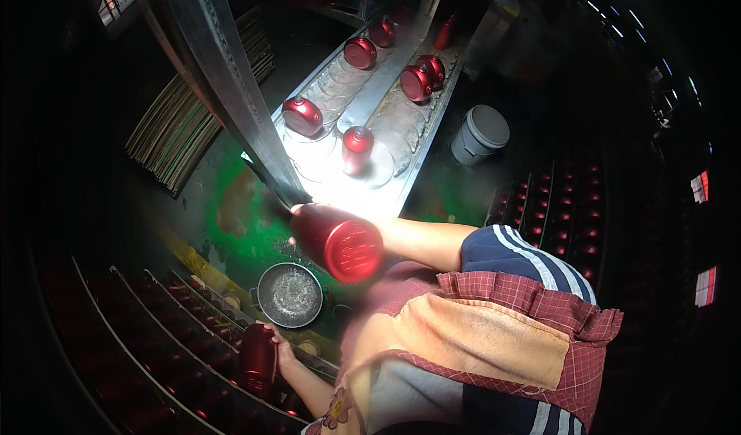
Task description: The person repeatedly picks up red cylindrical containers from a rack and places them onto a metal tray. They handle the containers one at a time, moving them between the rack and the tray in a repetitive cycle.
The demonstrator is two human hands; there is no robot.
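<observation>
My right hand point(376, 223) is closed around a shiny red bottle point(340, 242), tilted so that its round base faces me; the bottle hides most of the fingers. Lower down on the left, my left hand point(282, 348) grips a darker red bottle point(256, 364) by its side, beside rows of similar bottles point(166, 358). Beyond my right hand, a brightly lit metal conveyor point(374, 99) carries several red bottles on round plates. One bottle point(357, 151) stands upright at its near end, and another point(302, 116) lies on its side to the left.
A round metal pan point(289, 294) rests low between my hands. At the conveyor's left rises a metal post point(239, 88), with a stack of thin strips point(197, 103) behind it. A white lidded bucket point(480, 135) stands right of the conveyor, near more rows of red bottles point(559, 211).
</observation>
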